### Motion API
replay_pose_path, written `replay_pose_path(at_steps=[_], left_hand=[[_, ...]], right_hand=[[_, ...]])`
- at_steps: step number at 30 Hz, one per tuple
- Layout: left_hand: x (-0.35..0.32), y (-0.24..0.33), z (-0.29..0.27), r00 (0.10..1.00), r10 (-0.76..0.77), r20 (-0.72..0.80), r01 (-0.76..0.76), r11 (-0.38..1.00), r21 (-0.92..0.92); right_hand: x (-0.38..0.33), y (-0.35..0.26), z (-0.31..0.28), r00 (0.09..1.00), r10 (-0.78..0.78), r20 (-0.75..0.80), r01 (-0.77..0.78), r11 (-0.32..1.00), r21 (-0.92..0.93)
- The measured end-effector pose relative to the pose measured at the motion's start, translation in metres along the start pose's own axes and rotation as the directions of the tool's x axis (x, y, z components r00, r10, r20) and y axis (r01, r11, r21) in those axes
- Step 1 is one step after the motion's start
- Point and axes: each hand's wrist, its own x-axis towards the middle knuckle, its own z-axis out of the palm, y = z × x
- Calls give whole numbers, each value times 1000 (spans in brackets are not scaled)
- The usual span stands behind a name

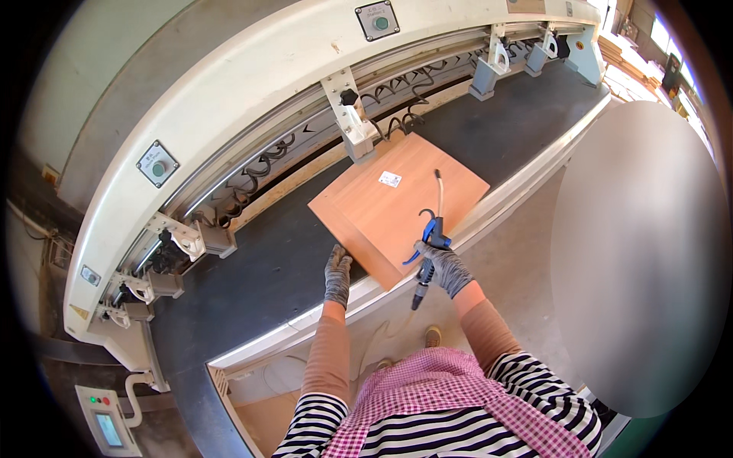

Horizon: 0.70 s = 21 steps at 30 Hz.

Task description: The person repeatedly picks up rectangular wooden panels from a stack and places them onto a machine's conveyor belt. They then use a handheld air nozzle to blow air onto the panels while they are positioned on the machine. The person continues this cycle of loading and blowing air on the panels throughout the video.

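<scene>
At 12 o'clock, the wood-grain panel (393, 210) looks stiff, best held by its edges: the half-curled left hand (337, 276) meets its 8 o'clock edge, grip unclear; the right hand (447, 271) clasps an air blow gun (436, 232).

Worn on a person's head in the workshop where we stood, a wide fisheye camera looked steeply down over a pink checked apron (431, 375). It faced a long dark worktable (244, 301), near the left hand (337, 275) and right hand (446, 269), a pale machine beam (221, 65) arching beyond.
</scene>
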Motion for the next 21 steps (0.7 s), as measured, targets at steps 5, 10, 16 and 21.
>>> replay_pose_path(at_steps=[5,10,16,21], left_hand=[[-120,55,2,960,-151,236,160,987,-20],[-160,109,-11,848,-249,467,341,932,-122],[-32,5,-115,962,225,155,-254,530,809],[-276,-5,160,513,511,689,-854,381,353]], right_hand=[[-91,-5,58,967,-120,227,137,989,-63],[-147,46,104,791,-549,271,584,809,-67],[-294,257,-90,710,-636,302,665,465,-584],[-670,371,-373,288,-822,-491,299,564,-770]])
